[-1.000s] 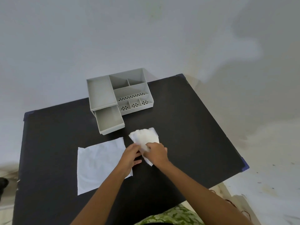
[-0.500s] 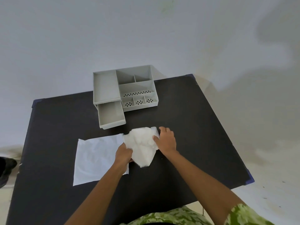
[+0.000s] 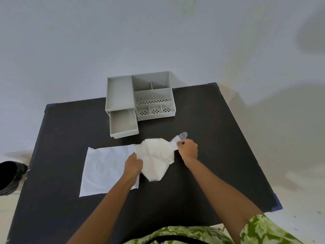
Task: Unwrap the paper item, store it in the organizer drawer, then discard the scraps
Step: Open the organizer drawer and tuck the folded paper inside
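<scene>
A crumpled white paper wrapping [image 3: 156,159] lies at the middle of the black table [image 3: 219,138]. My left hand [image 3: 133,164] grips its left edge. My right hand [image 3: 188,148] pinches a small clear rounded item [image 3: 181,137] that sticks out of the wrapping's upper right corner. A flat white paper sheet [image 3: 105,169] lies to the left, partly under my left hand. The grey organizer [image 3: 140,95] stands at the table's far edge, and its drawer [image 3: 123,125] is pulled out toward me and holds nothing.
A dark shoe [image 3: 10,176] is on the floor beyond the table's left edge. Pale floor surrounds the table on all sides. Blue tape marks the table corners [image 3: 277,203].
The wrapping has been spread wider. My right hand has moved to its upper right corner, where a clear item now shows. The view has shifted slightly.
</scene>
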